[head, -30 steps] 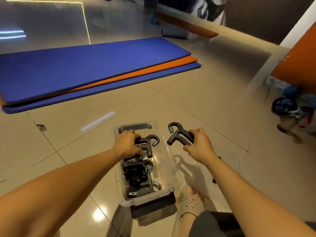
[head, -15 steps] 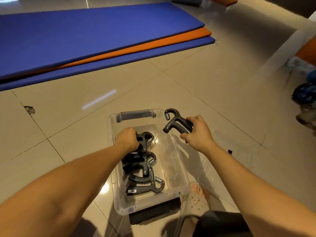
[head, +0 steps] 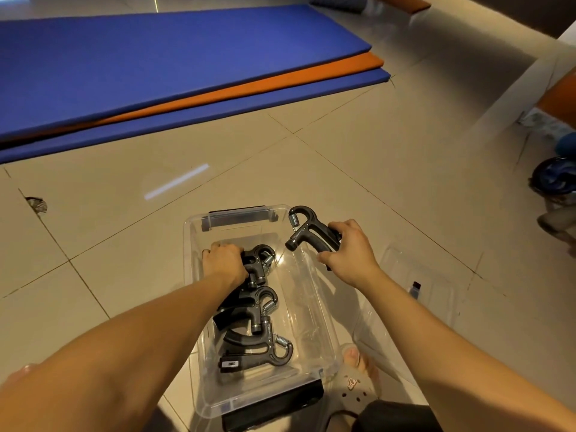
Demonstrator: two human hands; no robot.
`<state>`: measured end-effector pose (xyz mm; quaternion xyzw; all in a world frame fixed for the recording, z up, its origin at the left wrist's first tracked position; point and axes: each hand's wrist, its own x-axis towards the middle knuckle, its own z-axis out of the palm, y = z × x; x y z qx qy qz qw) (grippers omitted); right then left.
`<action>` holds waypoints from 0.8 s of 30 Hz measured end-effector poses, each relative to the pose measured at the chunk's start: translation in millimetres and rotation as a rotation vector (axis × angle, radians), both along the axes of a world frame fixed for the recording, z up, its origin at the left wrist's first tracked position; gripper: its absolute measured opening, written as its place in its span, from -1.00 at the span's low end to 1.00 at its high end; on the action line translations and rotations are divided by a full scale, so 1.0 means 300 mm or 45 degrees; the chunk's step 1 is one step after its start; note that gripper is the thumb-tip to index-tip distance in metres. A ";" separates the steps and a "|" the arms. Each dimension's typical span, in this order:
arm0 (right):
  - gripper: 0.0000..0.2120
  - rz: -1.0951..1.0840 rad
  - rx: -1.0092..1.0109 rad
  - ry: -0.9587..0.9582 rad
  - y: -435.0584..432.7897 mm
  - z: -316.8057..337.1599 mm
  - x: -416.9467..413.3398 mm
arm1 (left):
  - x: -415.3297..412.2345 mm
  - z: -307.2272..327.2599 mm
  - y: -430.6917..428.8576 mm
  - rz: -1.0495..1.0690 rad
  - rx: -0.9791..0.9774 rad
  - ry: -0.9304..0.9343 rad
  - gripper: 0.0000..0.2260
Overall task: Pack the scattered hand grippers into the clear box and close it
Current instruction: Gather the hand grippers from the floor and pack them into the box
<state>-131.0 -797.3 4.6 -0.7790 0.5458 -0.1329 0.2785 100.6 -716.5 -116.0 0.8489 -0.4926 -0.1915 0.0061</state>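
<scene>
Hand grippers: four counted. Three lie in the clear box (head: pixel 190 241): the far gripper (head: pixel 257 263), gripped by the left hand (head: pixel 224 263), the middle gripper (head: pixel 252 308) and the near gripper (head: pixel 265 353). The fourth gripper (head: pixel 307 230) is gripped by the right hand (head: pixel 352 251) at the box's far right rim.

Clear box: one.

Clear lid (head: pixel 436 285): one, on the floor right of the box.

Mats: three, stacked: top blue mat (head: pixel 156 57), orange mat (head: pixel 280 79), bottom blue mat (head: pixel 280 101).

Hands: two.

Sandalled foot (head: pixel 355 378): one.

Blue helmet (head: pixel 554 176): one.

A single wide-angle camera on the person's head looks forward and down, close over the clear box (head: pixel 307 316) on the tiled floor (head: pixel 124 251), with the blue mats (head: pixel 156 57) far off at the frame's top.
</scene>
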 end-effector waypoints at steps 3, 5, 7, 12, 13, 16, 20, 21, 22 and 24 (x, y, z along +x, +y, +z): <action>-0.42 0.007 0.018 -0.004 0.005 0.000 0.001 | -0.004 -0.004 0.004 0.034 -0.001 0.033 -0.51; -0.42 0.003 0.021 0.002 0.004 0.000 -0.004 | -0.006 -0.007 0.004 0.048 0.004 0.057 -0.49; -0.44 -0.004 0.022 0.007 0.004 -0.001 -0.009 | -0.006 -0.010 0.003 0.051 0.012 0.050 -0.49; -0.47 0.009 0.014 -0.005 0.012 0.004 -0.010 | -0.008 -0.005 0.003 0.028 0.031 -0.038 -0.48; -0.47 0.012 0.007 -0.001 0.011 0.006 -0.009 | -0.008 0.002 0.004 0.022 0.030 -0.054 -0.49; -0.42 0.007 -0.019 0.004 0.003 0.012 -0.009 | -0.004 0.038 0.008 0.055 0.002 0.000 -0.58; -0.35 0.011 -0.033 0.009 -0.006 0.034 -0.008 | 0.006 0.162 -0.010 0.269 -0.218 0.484 -0.65; -0.35 0.013 -0.036 0.007 -0.005 0.042 -0.005 | 0.010 0.208 -0.017 0.326 -0.293 0.652 -0.67; -0.36 0.016 -0.044 0.003 -0.002 0.051 -0.001 | 0.013 0.258 -0.020 0.388 -0.371 0.835 -0.71; -0.41 0.020 -0.056 -0.017 0.012 0.070 0.014 | 0.009 0.361 -0.015 0.480 -0.492 1.193 -0.73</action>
